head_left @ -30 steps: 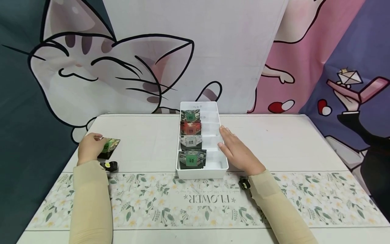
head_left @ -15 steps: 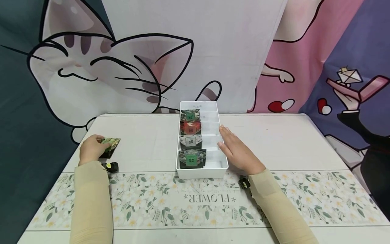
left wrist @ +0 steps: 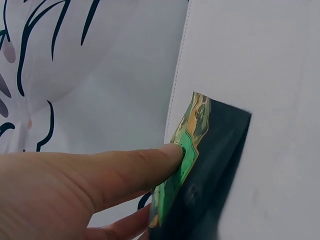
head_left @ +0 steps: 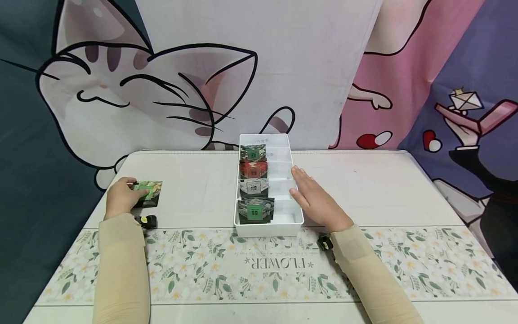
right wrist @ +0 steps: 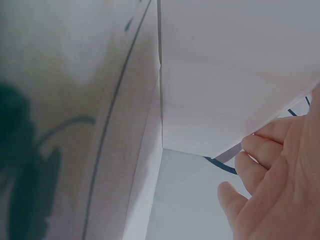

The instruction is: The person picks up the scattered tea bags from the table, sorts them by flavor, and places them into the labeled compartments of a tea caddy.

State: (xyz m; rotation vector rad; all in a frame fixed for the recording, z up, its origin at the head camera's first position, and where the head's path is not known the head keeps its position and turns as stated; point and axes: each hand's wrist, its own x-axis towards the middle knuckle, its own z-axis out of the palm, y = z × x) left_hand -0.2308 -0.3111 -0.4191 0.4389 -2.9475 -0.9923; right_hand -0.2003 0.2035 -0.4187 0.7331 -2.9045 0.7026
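Packet [head_left: 149, 193] with the dark backing and green label sits at the far left of the white table [head_left: 194, 189], pinched in the left hand [head_left: 121, 198]. From the head view the fingers curl round its near-left edge, so most of the packet sticks out to the right of the grip, towards the middle of the table. The left wrist view shows it closer: the thumb [left wrist: 150, 162] presses on the printed green face of the packet [left wrist: 210, 170] while another finger comes up from below, and the packet stands tilted on edge, its dark side turned towards the tabletop. Whether its lower edge touches the table I cannot tell.

Well apart from it, the white divided tray [head_left: 297, 220] stands in the middle of the table with four more packets lined up in its left-hand compartments: a green-labelled one [head_left: 255, 210] nearest, then a white one [head_left: 253, 187], a red one [head_left: 253, 169] and another green one [head_left: 252, 153] at the back. The right hand [head_left: 317, 200] lies flat with straight fingers against the tray's right wall, holding nothing; the right wrist view shows the fingers [right wrist: 260, 150] laid along that white wall.

A floral runner [head_left: 259, 270] printed with the word FLOWER crosses the near edge of the table.
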